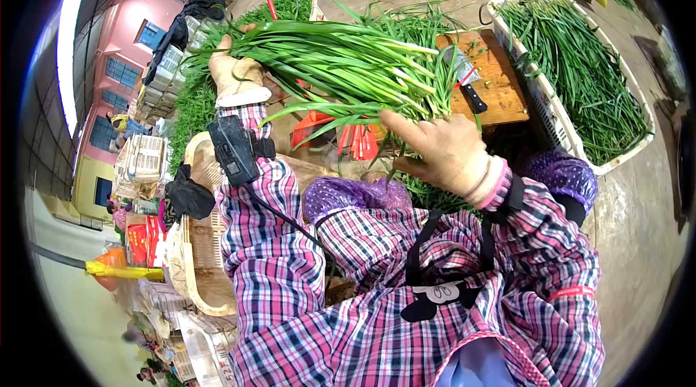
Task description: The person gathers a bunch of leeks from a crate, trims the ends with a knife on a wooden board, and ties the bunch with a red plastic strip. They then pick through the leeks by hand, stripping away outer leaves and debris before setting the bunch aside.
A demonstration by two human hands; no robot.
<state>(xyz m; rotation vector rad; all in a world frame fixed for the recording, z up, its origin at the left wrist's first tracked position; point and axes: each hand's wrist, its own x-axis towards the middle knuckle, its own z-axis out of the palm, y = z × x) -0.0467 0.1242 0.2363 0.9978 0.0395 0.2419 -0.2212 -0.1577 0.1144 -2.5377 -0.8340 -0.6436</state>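
A large bundle of long green stalks (341, 60) with pale ends lies across my view, its leafy tips to the left and pale ends to the right. My left hand (235, 71) holds the leafy end, its fingers partly hidden by the leaves. At the pale ends, my right hand (442, 147) has its thumb and fingers apart, touching or very near the lower stalks; its fingertips are partly hidden. To the right, a knife (471, 93) with a black handle rests on a wooden board (500, 75).
On the right stands a white crate (612, 42) full of greens. More greens (190, 108) are piled at the left, beside an empty beige basket (190, 242). Red plastic strips (357, 142) sit below the bundle. Stacked crates (143, 158) and people are farther left.
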